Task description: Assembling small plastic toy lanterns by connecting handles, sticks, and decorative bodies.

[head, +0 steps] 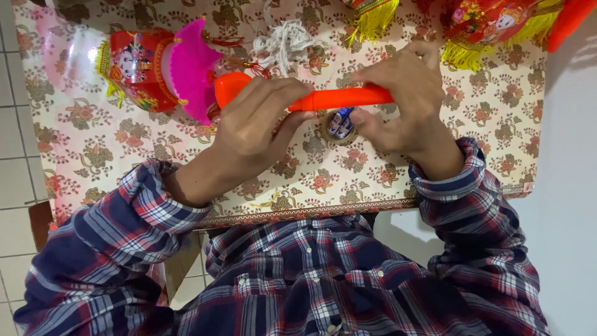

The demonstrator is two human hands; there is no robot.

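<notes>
An orange plastic stick [339,98] lies across the middle of the flower-patterned table [99,155], and both of my hands grip it. My left hand [252,124] wraps its wider left end, next to a red and pink lantern [158,68]. At the stick's right end my right hand [404,93] pinches it from above. A small round roll with a blue and white pattern [339,124] sits just under the stick between my hands, touching my right thumb.
A tangle of white string [283,40] lies behind the stick. More red lanterns with yellow tassels [491,28] rest at the far right edge. Grey tiled floor [12,155] shows left of the table. My plaid sleeves fill the foreground.
</notes>
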